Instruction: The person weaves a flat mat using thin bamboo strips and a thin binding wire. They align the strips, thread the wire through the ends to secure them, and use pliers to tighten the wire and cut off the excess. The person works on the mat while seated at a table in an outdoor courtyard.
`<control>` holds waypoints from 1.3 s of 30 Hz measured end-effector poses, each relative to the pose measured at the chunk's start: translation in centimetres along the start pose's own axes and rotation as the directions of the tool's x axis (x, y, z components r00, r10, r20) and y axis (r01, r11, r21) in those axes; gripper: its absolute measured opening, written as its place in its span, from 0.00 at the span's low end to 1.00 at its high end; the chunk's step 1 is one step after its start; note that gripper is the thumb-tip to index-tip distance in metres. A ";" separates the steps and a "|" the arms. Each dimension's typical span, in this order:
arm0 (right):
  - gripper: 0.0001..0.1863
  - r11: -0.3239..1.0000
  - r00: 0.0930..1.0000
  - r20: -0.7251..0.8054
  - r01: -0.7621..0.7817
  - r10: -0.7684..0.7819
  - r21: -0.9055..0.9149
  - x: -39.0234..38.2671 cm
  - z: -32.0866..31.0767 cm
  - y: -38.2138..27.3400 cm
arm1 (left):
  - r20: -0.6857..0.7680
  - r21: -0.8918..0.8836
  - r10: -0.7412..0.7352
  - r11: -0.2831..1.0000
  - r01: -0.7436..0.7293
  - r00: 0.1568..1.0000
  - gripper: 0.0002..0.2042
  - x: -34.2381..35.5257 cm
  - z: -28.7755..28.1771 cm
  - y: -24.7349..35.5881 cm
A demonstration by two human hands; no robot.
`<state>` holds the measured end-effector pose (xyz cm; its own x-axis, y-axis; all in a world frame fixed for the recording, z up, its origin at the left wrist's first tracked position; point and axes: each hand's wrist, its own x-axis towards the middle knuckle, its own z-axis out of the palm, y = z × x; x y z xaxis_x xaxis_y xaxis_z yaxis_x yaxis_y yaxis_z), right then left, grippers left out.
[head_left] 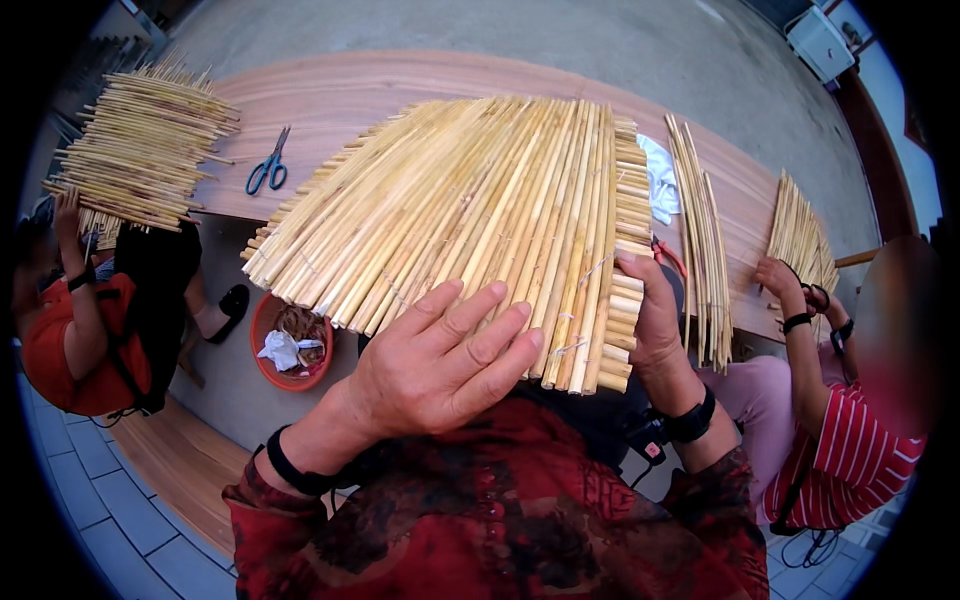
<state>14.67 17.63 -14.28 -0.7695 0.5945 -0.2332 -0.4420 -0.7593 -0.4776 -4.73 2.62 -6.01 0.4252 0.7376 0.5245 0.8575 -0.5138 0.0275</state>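
A mat of reed stalks [470, 210], bound with thin string near its front edge, spreads before me from the table toward my lap. Stalk ends of another layer [632, 185] jut out crosswise along its right side. My left hand [450, 355] lies flat on the near part of the mat, fingers stretched out and palm down. Around the mat's right edge my right hand [655, 315] is closed, thumb on top; its other fingers are mostly hidden underneath.
Blue-handled scissors [268, 172] lie left on the wooden table [350, 80]. Right are a white cloth [660, 178], red-handled pliers [668, 256] and loose reeds [700, 240]. An orange basket [258, 340] stands below. Two people handle reed bundles [150, 140] at either side.
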 end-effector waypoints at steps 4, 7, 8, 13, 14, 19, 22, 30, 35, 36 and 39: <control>0.25 0.994 0.996 -0.024 0.086 -0.087 -0.062 0.3 3.6 -1.1 | -0.021 -0.017 -0.018 1.000 0.018 1.000 0.15 1.0 -0.8 -0.9; 0.27 0.982 0.987 0.048 0.158 -0.154 -0.103 2.0 6.0 -2.6 | -0.112 -0.044 -0.051 0.998 0.046 0.992 0.18 2.5 -2.2 -2.2; 0.29 0.972 0.976 0.108 0.202 -0.189 -0.118 2.5 7.5 -3.3 | -0.126 -0.003 -0.023 1.000 0.023 0.992 0.18 3.1 -2.8 -2.7; 0.39 0.965 0.942 0.329 0.146 -0.068 -0.217 4.4 13.3 -6.1 | -0.335 -0.195 -0.270 0.957 0.214 0.903 0.23 5.1 -7.4 -4.1; 0.41 0.966 0.918 0.391 0.151 -0.059 -0.211 4.7 14.7 -6.4 | -0.343 -0.226 -0.352 0.931 0.288 0.871 0.21 5.2 -8.7 -3.9; 0.38 0.943 0.892 0.444 0.220 -0.090 -0.250 5.8 19.7 -6.1 | -0.382 -0.388 -0.543 0.828 0.404 0.747 0.20 5.2 -12.4 -4.7; 0.35 0.892 0.864 0.498 0.283 -0.078 -0.352 6.7 20.7 -5.2 | -0.334 -0.635 -0.665 0.682 0.362 0.668 0.22 4.6 -13.9 -4.9; 0.10 0.519 0.817 0.524 0.564 -0.240 -0.642 3.9 21.5 -4.0 | -0.411 -0.649 -0.682 0.685 0.331 0.605 0.20 4.0 -13.8 -5.8; 0.11 0.000 0.613 0.709 0.756 -0.349 -0.654 1.8 22.8 -3.6 | -0.422 -0.614 -0.698 0.690 0.383 0.579 0.20 4.8 -12.6 -5.2; 0.10 -0.059 0.577 0.736 0.772 -0.353 -0.633 1.9 22.6 -3.9 | -0.446 -0.571 -0.678 0.718 0.398 0.585 0.19 4.9 -12.1 -5.0; 0.09 -0.098 0.599 0.723 0.743 -0.345 -0.662 0.7 22.5 -4.3 | -0.480 -0.448 -0.610 0.788 0.422 0.631 0.20 5.0 -11.5 -4.8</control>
<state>5.67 15.32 6.67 -0.6417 0.4266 0.6373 -0.2235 0.6909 -0.6875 -10.01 3.73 6.32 -0.3941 0.5684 0.7222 0.7257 -0.2897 0.6240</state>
